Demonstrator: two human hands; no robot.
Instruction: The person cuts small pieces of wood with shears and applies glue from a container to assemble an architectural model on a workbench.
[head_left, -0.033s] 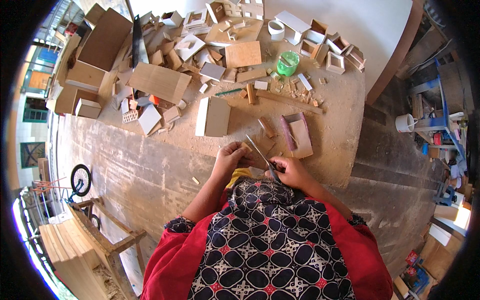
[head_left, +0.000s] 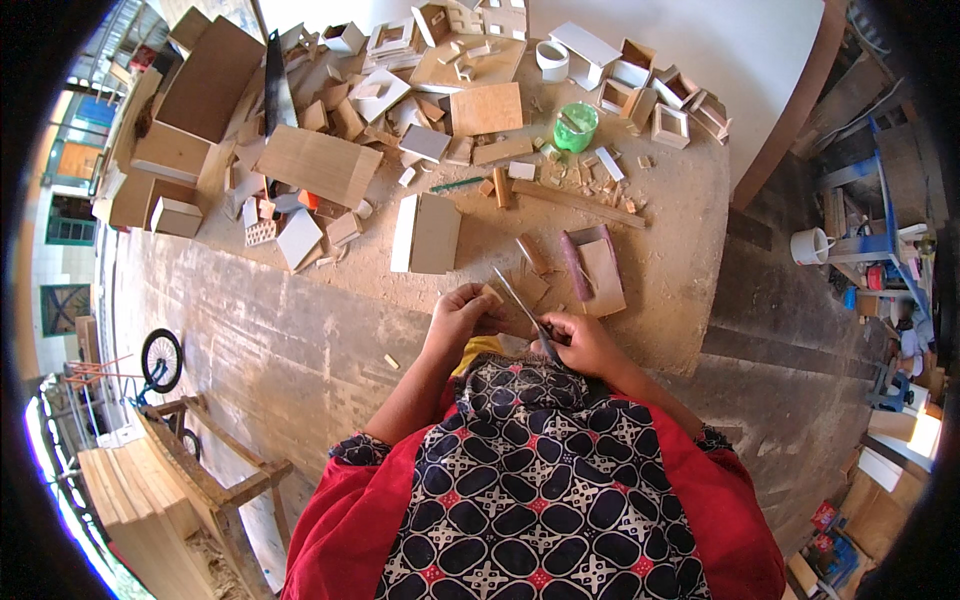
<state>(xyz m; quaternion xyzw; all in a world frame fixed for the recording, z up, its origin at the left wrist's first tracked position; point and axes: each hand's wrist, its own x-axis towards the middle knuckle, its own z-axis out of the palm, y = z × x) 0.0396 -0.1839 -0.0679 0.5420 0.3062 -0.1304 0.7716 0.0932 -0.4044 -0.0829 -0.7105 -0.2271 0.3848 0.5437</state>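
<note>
My left hand (head_left: 465, 325) pinches a small, thin tan piece (head_left: 491, 295) at the table's near edge. My right hand (head_left: 575, 345) is closed on scissors (head_left: 517, 296) with dark handles and long metal blades, angled up and left beside that piece. Ahead of my hands lie a white-and-tan wooden box (head_left: 425, 232), a short wooden cylinder (head_left: 532, 254) and a small open box (head_left: 602, 262) with a purplish roll along its side.
The worktable (head_left: 670, 320) holds several wood offcuts (head_left: 318, 165), small boxes, a green cup (head_left: 575, 127), a white cup (head_left: 552, 62) and a long dark blade (head_left: 275, 80). A bicycle (head_left: 160, 360) and wooden frame (head_left: 270, 470) stand left; a cluttered shelf (head_left: 850, 245) is right.
The scissors' tip has shifted very slightly to the right; my hands and the things on the table look unchanged.
</note>
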